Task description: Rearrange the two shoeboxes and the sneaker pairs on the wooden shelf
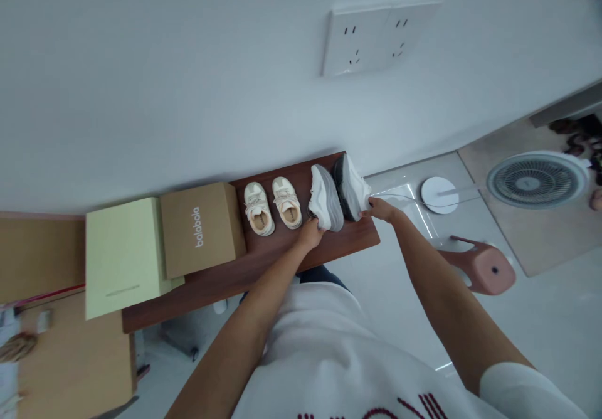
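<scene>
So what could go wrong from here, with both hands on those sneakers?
The outer sneaker, tilted in the right hand, is at the table's right end; a loose grip could let it drop off.

The left hand has the inner sneaker right beside it, so the two might knock together.

The pale green box seems to overhang the table's left end and could tip if bumped.

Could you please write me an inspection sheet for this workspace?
Surface: brown wooden tabletop, against a wall.
Job's things: grey-and-white shoe; dark-soled shoe; small cream pair, side by side.
Clutter: brown box and pale green box beside the pair.
Grippers: bare hands; left grips the grey-and-white shoe, right the dark-soled one.
Cables: thin cord near the fan base.
Surroundings: fan, pink stool-like item, wall sockets.
</scene>
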The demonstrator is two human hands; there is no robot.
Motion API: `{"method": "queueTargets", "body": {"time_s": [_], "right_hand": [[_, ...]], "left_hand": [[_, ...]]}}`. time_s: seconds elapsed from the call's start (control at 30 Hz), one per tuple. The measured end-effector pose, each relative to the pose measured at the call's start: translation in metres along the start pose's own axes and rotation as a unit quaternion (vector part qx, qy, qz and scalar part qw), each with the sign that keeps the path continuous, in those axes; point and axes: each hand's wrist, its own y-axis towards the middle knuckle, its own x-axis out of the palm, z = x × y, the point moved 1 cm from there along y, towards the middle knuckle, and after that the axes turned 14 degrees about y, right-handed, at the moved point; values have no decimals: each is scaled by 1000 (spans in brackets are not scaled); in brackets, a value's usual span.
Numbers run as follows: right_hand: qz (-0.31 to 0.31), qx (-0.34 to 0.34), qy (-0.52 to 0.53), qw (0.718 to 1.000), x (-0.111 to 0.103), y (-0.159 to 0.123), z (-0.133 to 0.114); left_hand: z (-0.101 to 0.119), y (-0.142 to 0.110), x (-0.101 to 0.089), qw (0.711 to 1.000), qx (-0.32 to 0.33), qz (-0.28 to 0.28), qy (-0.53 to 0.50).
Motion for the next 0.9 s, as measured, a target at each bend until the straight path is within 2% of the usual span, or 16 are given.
{"method": "queueTargets", "body": {"time_s": [0.1, 0.27, 0.43, 0.53, 0.73, 0.9], "right_hand": [[21, -33, -52, 998, 3, -5, -8], [82, -133, -122, 980, 5, -22, -29], [104, -156, -250, 950, 16, -39, -55], [96, -151, -301, 937, 28, -45, -66], [75, -174, -375, 908, 54, -47, -78], [69, -188, -381, 903, 70, -42, -79]], "left_hand": [[2, -4, -4, 999, 18, 41, 5], [12, -12, -19, 993, 50, 93, 51], [33, -15, -36, 989, 78, 75, 97], [43, -18, -42, 987, 84, 66, 120], [46, -17, -48, 982, 72, 59, 167], [47, -14, -47, 979, 67, 55, 185]]}}
